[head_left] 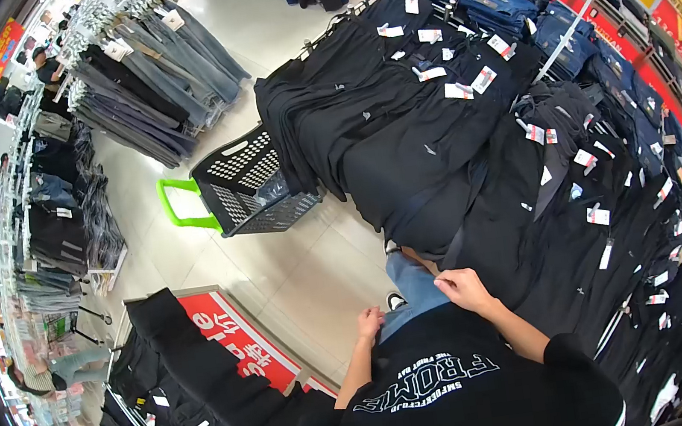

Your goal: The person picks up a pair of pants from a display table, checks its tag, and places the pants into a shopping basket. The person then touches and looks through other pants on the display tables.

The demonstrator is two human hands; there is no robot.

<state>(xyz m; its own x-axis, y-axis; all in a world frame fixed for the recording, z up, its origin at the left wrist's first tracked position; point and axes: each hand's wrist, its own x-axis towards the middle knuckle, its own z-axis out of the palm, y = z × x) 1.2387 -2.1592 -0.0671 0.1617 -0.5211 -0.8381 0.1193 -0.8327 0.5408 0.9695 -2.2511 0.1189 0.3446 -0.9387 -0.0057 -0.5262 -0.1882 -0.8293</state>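
My left hand (370, 322) is in front of my body above the tiled floor, its fingers loosely curled, with nothing visible in it. My right hand (465, 290) is held higher beside the rack, fingers curled together and no item showing in them. Close past that hand hang black trousers (385, 151), draped in a thick row with white and red price tags (483, 80). More dark trousers (540, 282) with tags continue along my right side. Whether the right hand touches the cloth cannot be made out.
A black shopping basket (238, 183) with a green handle (175, 207) stands on the floor ahead. Folded jeans (494, 3) are stacked at the far right. A red sale sign (237, 339) edges a display at left. Grey trousers (150, 74) hang farther off. A person (60, 371) is at far left.
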